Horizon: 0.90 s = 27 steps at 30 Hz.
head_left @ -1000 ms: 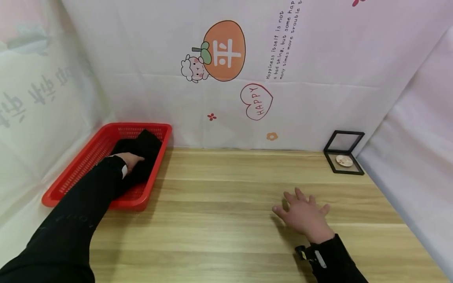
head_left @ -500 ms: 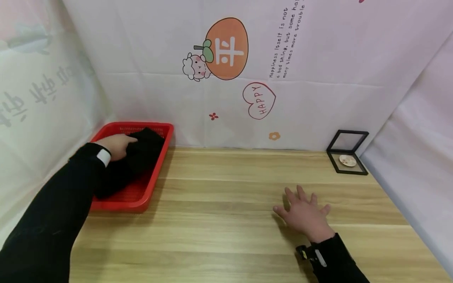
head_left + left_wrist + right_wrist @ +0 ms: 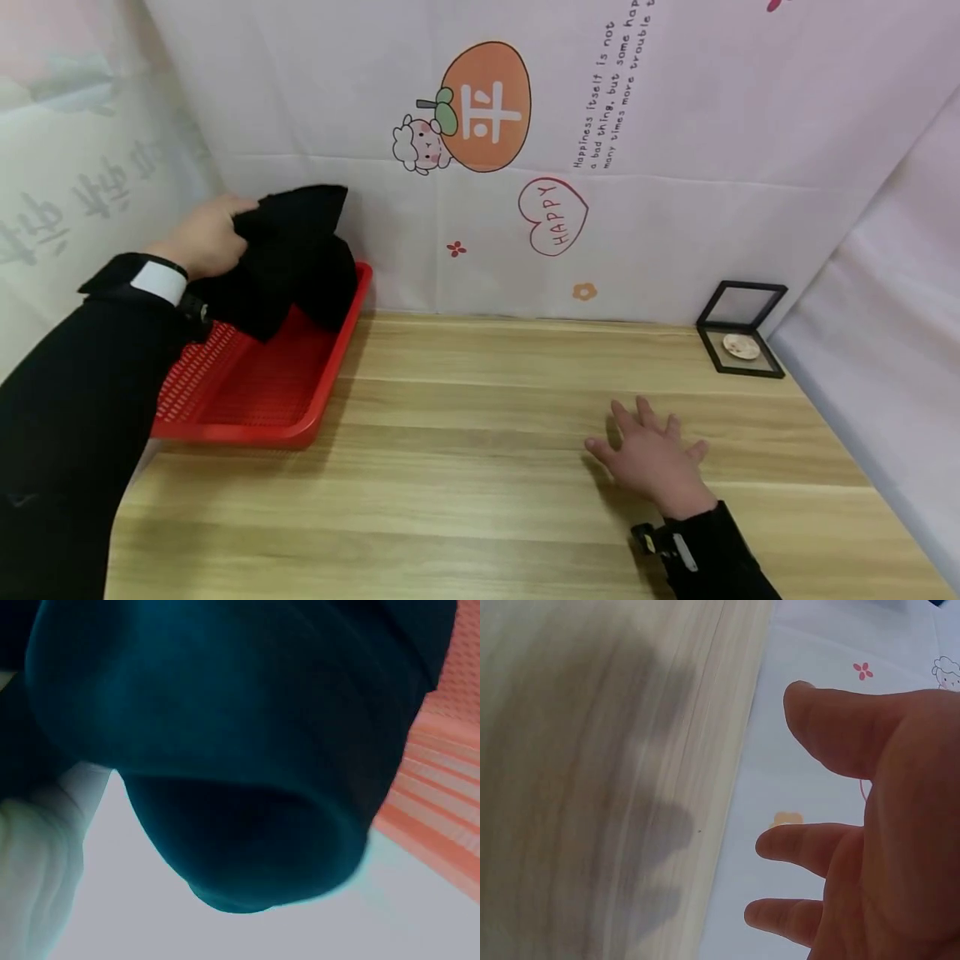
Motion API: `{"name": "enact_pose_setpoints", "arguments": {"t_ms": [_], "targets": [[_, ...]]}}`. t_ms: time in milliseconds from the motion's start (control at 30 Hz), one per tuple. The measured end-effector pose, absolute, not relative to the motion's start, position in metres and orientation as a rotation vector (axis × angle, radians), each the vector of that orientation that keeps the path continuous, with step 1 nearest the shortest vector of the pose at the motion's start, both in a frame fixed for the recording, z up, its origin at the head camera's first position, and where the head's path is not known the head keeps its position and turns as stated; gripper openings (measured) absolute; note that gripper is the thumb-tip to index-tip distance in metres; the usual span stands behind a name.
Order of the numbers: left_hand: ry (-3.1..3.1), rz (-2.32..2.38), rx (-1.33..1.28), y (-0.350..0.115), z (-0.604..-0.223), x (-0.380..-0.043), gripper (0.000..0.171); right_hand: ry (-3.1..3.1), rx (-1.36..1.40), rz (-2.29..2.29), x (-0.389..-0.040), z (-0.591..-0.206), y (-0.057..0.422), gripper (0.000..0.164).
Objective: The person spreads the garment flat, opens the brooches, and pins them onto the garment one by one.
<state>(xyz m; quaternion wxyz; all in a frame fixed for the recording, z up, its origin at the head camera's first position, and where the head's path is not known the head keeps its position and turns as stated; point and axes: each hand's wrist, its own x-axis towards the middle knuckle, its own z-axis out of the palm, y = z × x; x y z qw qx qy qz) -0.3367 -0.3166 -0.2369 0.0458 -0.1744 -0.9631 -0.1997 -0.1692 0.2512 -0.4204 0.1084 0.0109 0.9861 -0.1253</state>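
My left hand (image 3: pixel 206 237) grips a black cloth (image 3: pixel 288 242) by its upper left part, its fingers curled into the fabric. The cloth hangs in folds over the far end of a red plastic basket (image 3: pixel 262 433). Close up in the left wrist view, the dark cloth (image 3: pixel 225 697) droops in a rounded fold, with part of the hand (image 3: pixel 37 870) at the left. My right hand (image 3: pixel 652 462) hovers low over the wooden table with fingers spread, holding nothing. The right wrist view shows this hand's (image 3: pixel 915 810) thumb and two fingers stretched out.
The wooden table (image 3: pixel 480 483) spans the front. At its back right corner stands a black-edged open frame (image 3: pixel 738 325) with a small pale round piece (image 3: pixel 741 347) in it. White printed sheets (image 3: pixel 480 208) wall the back and both sides; the basket stands against the left one.
My left hand has risen from inside the basket toward the upper left, lifting the black cloth with it. More of the basket's red floor shows. The right hand keeps its place.
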Motion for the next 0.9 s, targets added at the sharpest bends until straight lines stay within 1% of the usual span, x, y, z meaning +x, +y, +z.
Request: {"name": "enact_pose_setpoints", "arguments": {"t_ms": [100, 233, 267, 433, 500, 567, 667, 700, 800, 900], "targets": [[-2.852, -0.680, -0.492, -0.310, -0.222, -0.336, 0.047, 2.895, 0.038, -0.387, -0.168, -0.420, 0.251, 0.095], [-2.697, -0.789, -0.418, -0.298, -0.207, -0.336, 0.032, 2.898, 0.037, -0.400, -0.166, -0.419, 0.251, 0.094], [-2.662, -0.813, -0.392, -0.295, -0.204, -0.335, 0.031, 2.899, 0.036, -0.400, -0.165, -0.418, 0.251, 0.094], [-2.561, -0.907, -0.247, -0.279, -0.196, -0.332, 0.046, 2.914, 0.031, -0.396, -0.165, -0.418, 0.252, 0.096], [-2.516, -0.938, -0.227, -0.271, -0.195, -0.333, 0.045, 2.919, 0.028, -0.392, -0.166, -0.419, 0.253, 0.096], [-2.462, -0.954, -0.253, -0.260, -0.194, -0.333, 0.040, 2.924, 0.026, -0.387, -0.166, -0.419, 0.253, 0.095], [-2.391, -0.976, -0.358, -0.242, -0.192, -0.332, 0.025, 2.924, 0.025, -0.389, -0.166, -0.419, 0.252, 0.095], [-2.374, -0.969, -0.391, -0.236, -0.192, -0.331, 0.023, 2.923, 0.023, -0.389, -0.166, -0.419, 0.251, 0.095], [-2.334, -0.977, -0.491, -0.216, -0.190, -0.327, 0.019, 2.923, 0.023, -0.392, -0.165, -0.418, 0.250, 0.094], [-2.273, -0.997, -0.580, -0.197, -0.189, -0.323, 0.022, 2.924, 0.023, -0.396, -0.165, -0.418, 0.249, 0.094]]}}
